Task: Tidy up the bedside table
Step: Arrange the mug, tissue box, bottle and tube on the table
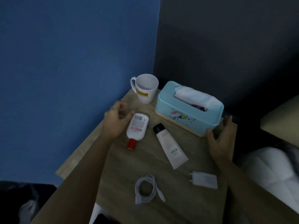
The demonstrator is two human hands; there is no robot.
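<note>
Bedside table (186, 199), pale wood-grain, lies under both our hands in dim light, wedged in a corner where a blue wall (72, 70) meets a dark one (226, 38). Our left hand (115, 122) hovers with fingers loosely curled and holds nothing; just right of it a white bottle (137, 126) with a red cap lies flat. Beyond that hand stands a white mug (146, 89). Our right hand (220, 139) is spread open at the near corner of a light blue tissue box (189, 109); whether it grips we cannot tell. Between our hands lies a white tube (171, 147) with a black cap. Nearer us sit a coiled white cable (147, 189) and a white charger plug (204, 179).
</note>
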